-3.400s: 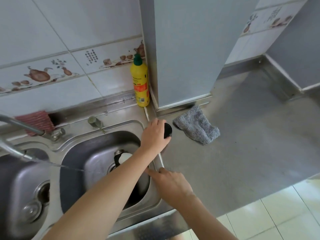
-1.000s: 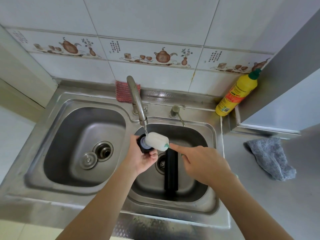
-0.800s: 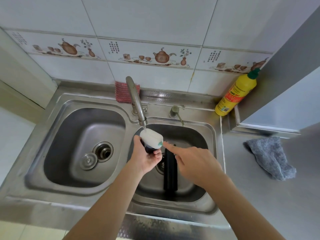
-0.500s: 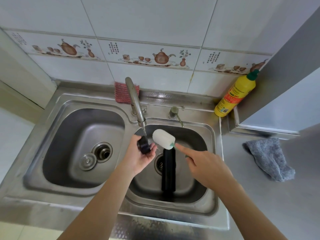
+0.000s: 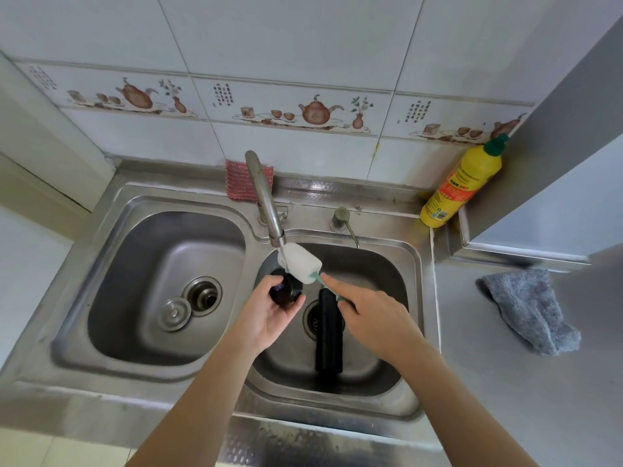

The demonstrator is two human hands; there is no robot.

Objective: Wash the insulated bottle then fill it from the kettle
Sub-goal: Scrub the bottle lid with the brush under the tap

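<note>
- Insulated bottle point(image 5: 328, 335): black, lying on its side in the right basin point(image 5: 397, 318) over the drain. Long axis runs away-and-toward the person; far end tucked just under the right hand's fingers.
- Right hand point(image 5: 374, 318): directly above the bottle's far end, gripping the green handle of a sponge brush point(image 5: 300, 262), index finger laid along the handle. White sponge head points up and left, touching the tap point(image 5: 266, 203) spout.
- Left hand point(image 5: 269, 315): just left of the bottle, cupped around a small dark cap point(image 5: 286, 291), held under the sponge head. Bottle itself is in neither hand.
- Judgement: cap is being scrubbed; bottle body likely next. Right hand is the nearer one but is occupied by the brush, so the left would have to put down the cap and reach right.
- Outward: yellow detergent bottle point(image 5: 462, 183) far right at the wall; grey cloth point(image 5: 529, 308) on the counter right of the right hand. No kettle in view.
</note>
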